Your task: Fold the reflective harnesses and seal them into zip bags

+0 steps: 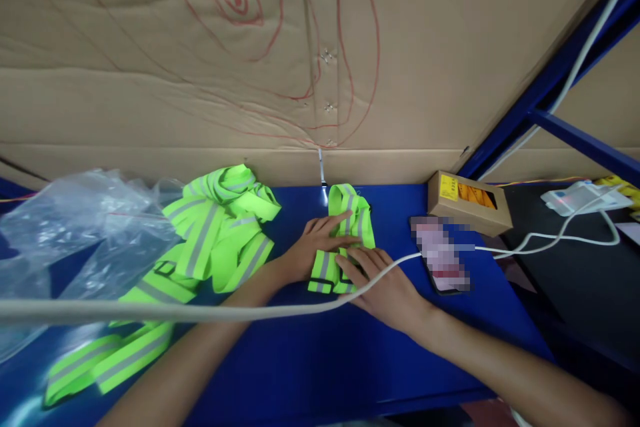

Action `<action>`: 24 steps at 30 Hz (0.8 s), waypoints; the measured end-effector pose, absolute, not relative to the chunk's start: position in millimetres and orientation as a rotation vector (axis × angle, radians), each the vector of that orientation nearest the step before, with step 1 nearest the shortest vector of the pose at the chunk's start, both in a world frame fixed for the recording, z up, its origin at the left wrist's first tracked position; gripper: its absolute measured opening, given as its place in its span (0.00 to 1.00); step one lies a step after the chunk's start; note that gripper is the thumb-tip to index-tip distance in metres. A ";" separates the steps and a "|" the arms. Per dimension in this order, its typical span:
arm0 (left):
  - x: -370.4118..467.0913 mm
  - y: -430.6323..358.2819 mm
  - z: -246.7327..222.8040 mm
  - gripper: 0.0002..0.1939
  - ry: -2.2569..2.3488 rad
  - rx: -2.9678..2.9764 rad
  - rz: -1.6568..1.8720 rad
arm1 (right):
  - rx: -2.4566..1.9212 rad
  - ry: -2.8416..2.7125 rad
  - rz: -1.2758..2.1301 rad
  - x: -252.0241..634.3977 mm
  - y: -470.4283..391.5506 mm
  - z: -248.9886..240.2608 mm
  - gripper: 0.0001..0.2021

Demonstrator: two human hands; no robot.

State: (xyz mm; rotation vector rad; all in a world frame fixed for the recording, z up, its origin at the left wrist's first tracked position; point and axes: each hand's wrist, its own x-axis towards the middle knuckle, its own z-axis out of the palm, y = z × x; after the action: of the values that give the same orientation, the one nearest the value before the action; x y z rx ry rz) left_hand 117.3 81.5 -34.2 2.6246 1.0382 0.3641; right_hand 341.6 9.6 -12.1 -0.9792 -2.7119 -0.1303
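A folded neon yellow-green reflective strap (367,223) with a grey stripe and black buckle pieces lies on the blue table in front of me. My left hand (311,248) reaches across it from the left, its fingers stretched out and apart on the strap. On the other side, my right hand (387,290) has its fingers bent over the strap's near end, by the buckle; part of that end is hidden under them. Left of my hands is a loose heap of more reflective straps (203,240), one trailing toward the table's front edge.
Clear plastic bags (95,227) lie at the left. A white cable (200,312) hangs across my view, over both arms. At right are a phone (440,257), a small cardboard box (470,203) and a white device (575,199). A cardboard wall (425,67) stands behind.
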 end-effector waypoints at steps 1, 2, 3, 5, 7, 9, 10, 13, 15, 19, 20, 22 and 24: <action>116.7 82.8 -33.7 0.23 1.058 2.606 0.376 | -0.972 -2.710 -0.145 340.9 10.4 -13.0 0.32; 116.5 83.6 -32.9 0.21 1.075 2.589 0.388 | -0.945 -2.710 -0.140 340.9 11.8 -13.3 0.28; 116.6 83.5 -31.7 0.20 1.088 2.575 0.400 | -0.906 -2.711 -0.113 341.7 13.2 -12.9 0.25; 117.8 80.8 -28.6 0.20 1.099 2.556 0.422 | -0.833 -2.716 -0.014 345.9 15.6 -9.8 0.21; 120.1 76.6 -26.2 0.21 1.093 2.539 0.446 | -0.794 -2.726 0.094 352.1 16.8 -4.8 0.18; 122.4 74.4 -25.9 0.22 1.075 2.508 0.477 | -0.776 -2.726 0.195 358.2 17.3 0.6 0.18; 123.2 74.8 -26.4 0.20 1.073 2.483 0.501 | -0.771 -2.724 0.258 360.7 17.6 3.2 0.18; 123.6 79.2 -25.6 0.16 1.085 2.376 0.594 | -0.775 -2.710 0.470 363.6 20.9 10.9 0.18; 122.4 78.7 -19.1 0.18 1.076 2.305 0.650 | -0.805 -2.687 0.602 361.4 26.2 16.5 0.19; 118.6 50.8 6.6 0.18 1.178 2.182 0.813 | -0.938 -2.679 0.767 351.7 43.1 27.0 0.17; 118.2 39.0 12.3 0.18 1.231 2.153 0.860 | -0.969 -2.680 0.774 349.7 47.3 28.3 0.16; 118.5 14.8 18.3 0.15 1.288 2.178 0.871 | -0.989 -2.672 0.725 346.9 54.1 27.4 0.16; 120.5 -4.7 15.5 0.17 1.316 2.394 0.724 | -0.960 -2.671 0.605 345.2 58.1 21.5 0.15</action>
State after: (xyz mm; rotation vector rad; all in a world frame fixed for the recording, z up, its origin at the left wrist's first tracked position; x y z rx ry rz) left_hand 120.5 -4.7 15.5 2.3943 1.3162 0.7242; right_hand 345.2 58.1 21.5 -0.9599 -2.6714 0.6045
